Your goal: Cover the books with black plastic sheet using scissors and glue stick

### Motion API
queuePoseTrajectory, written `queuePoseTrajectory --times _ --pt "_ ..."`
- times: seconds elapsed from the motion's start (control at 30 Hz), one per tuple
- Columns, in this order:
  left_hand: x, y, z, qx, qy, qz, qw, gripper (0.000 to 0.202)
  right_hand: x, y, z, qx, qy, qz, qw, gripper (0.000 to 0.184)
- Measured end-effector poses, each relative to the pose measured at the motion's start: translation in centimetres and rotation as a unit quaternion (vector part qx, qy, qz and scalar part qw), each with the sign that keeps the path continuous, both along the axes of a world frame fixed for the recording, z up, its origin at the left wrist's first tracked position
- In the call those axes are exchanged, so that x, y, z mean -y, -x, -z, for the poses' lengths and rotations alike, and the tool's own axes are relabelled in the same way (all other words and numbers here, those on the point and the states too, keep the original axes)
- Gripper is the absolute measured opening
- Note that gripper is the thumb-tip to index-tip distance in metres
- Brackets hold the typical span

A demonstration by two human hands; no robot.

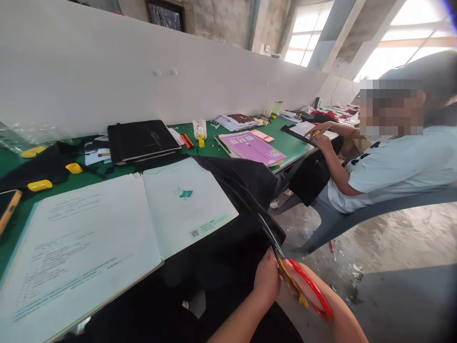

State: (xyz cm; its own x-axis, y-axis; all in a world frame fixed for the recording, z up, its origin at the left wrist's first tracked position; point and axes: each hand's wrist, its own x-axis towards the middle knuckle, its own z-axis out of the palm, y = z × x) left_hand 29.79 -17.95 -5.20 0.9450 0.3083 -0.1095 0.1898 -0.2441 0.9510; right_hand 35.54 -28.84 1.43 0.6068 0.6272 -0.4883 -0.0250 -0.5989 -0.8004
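My right hand (293, 285) is closed on a pair of scissors (311, 285) with red and yellow handles. The long blades point up and left at the edge of a black cloth (228, 240). Beside the scissors' pivot, my left hand (267, 276) has its fingers curled closed on the cloth's edge. The cloth drapes off the table and spreads over the area below my arms, with part of it under an open book (189, 205). A small pale gap shows low in the dark cloth.
On the green table (203, 153) lie a black folder (141, 140), a purple book (252, 146), a glue stick (201, 138), red cutters (186, 141) and yellow-handled tools (40, 185). At right, a co-worker (392, 157) sits on a grey chair (371, 209), hands at the table.
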Motion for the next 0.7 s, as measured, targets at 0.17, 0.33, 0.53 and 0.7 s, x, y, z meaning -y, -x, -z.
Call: queuePoseTrajectory --times 0.17,0.33,0.53,0.7 --pt "-1.3 0.4 1.1 0.003 -0.076 0.029 0.997 0.048 -1.4 -1.0 2.1 -0.023 -0.041 -0.047 0.998 0.057" --pt "-3.1 1.2 2.1 0.072 0.047 0.029 0.996 0.050 -2.6 -1.5 3.7 -0.076 -0.142 -0.014 0.987 0.053" --pt "-4.7 0.7 0.4 0.109 0.231 -0.201 0.946 0.049 -2.8 -2.2 3.7 -0.121 -0.198 -0.033 0.972 0.052" --pt "-5.9 0.2 -3.8 -0.023 0.161 -0.308 0.938 0.051 -2.4 -2.4 2.8 -0.130 -0.212 -0.050 0.967 0.050"
